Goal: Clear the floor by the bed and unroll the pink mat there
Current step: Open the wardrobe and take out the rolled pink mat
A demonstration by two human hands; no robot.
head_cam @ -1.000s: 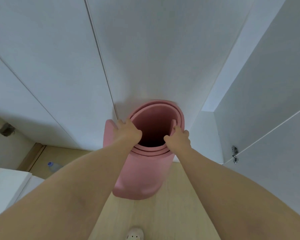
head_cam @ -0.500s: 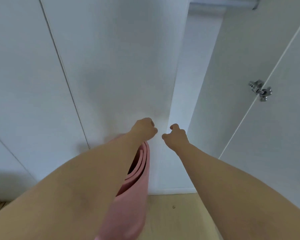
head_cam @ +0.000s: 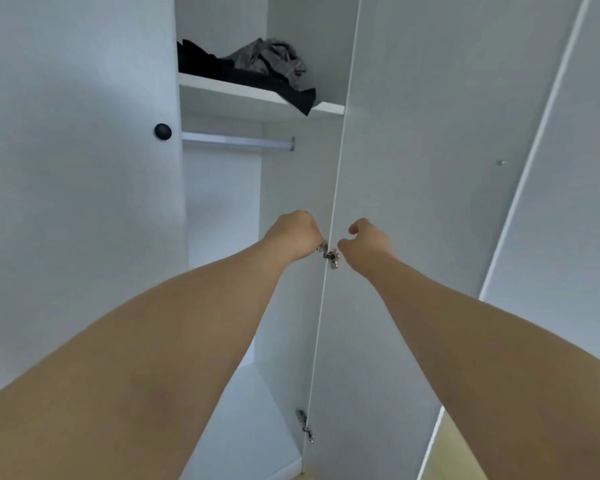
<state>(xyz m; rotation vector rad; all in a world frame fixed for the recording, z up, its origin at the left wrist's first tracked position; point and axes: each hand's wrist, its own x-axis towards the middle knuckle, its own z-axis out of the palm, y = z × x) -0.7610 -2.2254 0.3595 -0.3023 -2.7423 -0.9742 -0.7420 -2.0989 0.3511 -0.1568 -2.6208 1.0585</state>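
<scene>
The pink mat is not in view. Both my forearms reach up in front of an open white wardrobe. My left hand (head_cam: pixel 293 233) is curled into a fist just left of the open door's edge, beside a metal hinge (head_cam: pixel 330 255). My right hand (head_cam: pixel 366 244) hangs just right of that hinge with its fingers curled in and the thumb slightly apart. Nothing shows in either hand.
The wardrobe door (head_cam: pixel 413 202) stands open on the right. Inside are a shelf (head_cam: pixel 257 97) with dark and grey clothes (head_cam: pixel 257 64) and a bare hanging rail (head_cam: pixel 238 142). A black knob (head_cam: pixel 163 132) sits on the left door. A strip of wooden floor (head_cam: pixel 444 455) shows at the bottom right.
My view has swung up from the floor to the wardrobe interior. The pink mat, gripped a second ago and hanging under my left arm half a second ago, has dropped out of sight.
</scene>
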